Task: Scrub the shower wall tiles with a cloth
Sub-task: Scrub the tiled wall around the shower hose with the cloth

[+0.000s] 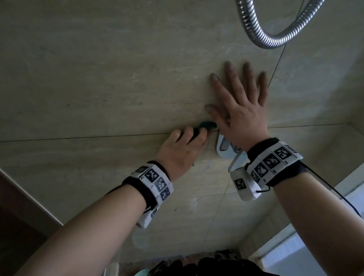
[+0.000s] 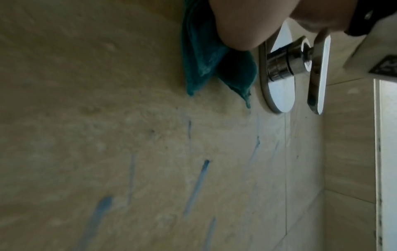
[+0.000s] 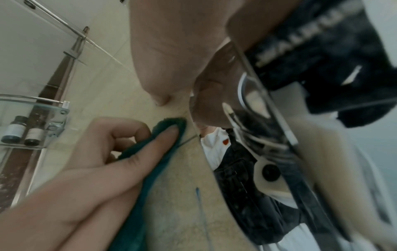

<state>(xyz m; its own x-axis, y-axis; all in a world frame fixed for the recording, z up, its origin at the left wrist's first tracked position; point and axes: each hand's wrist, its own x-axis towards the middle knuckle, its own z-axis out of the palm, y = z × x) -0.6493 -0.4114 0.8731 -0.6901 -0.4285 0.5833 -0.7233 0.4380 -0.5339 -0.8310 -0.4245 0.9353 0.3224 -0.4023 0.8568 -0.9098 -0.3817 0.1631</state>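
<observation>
The left hand [image 1: 181, 151] pinches the teal cloth [image 1: 206, 125] on the wall tiles [image 1: 101, 79], just beside the right hand [image 1: 241, 108] whose fingers lie spread flat.

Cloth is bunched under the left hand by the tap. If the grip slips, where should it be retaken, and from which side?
Retake the cloth at its thick folded middle, where the left hand presses it to the tile. Come from the left, away from the tap: the chrome handle and the flat right hand crowd the other side. The loose corners hanging below would probably just unfold.
</observation>
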